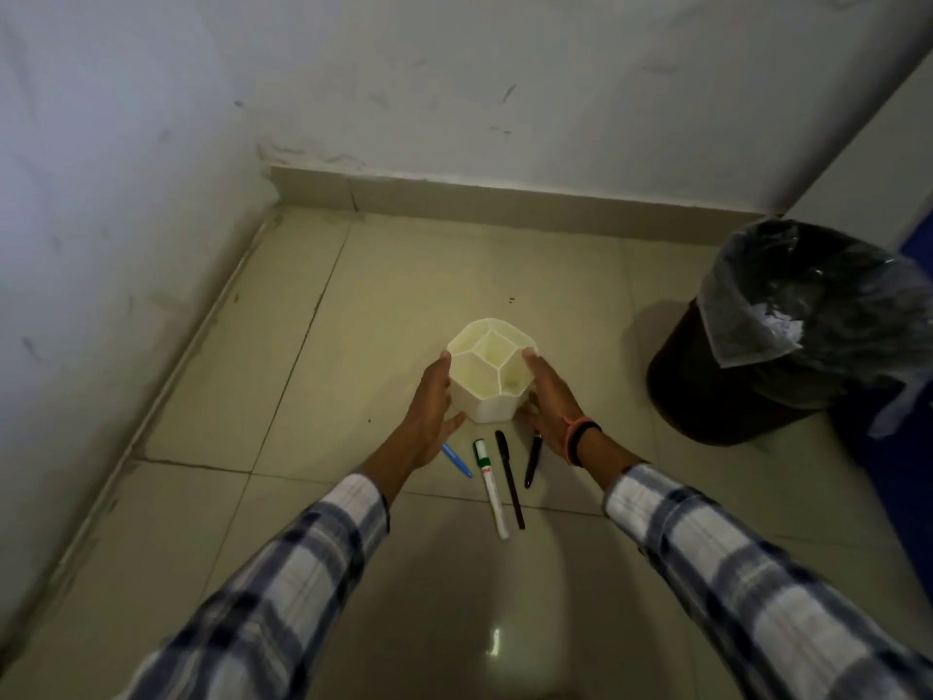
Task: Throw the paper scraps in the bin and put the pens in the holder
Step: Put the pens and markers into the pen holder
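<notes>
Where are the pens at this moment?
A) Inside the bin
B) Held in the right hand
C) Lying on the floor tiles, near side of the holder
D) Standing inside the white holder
C: the blue pen, the white marker and the two black pens lie on the floor just in front of the white holder, whose compartments look empty, while both hands grip its sides.

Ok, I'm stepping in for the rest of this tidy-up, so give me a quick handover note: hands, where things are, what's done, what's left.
Left hand and right hand: both flat against the sides of the white holder, which stands on the floor tiles; its compartments look empty.
Pens: blue pen, white marker, long black pen and short black pen lie on the floor just in front of the holder.
Done: white paper scraps show inside the lined bin; none visible on the floor.
Left: put all four pens in the holder.
</notes>
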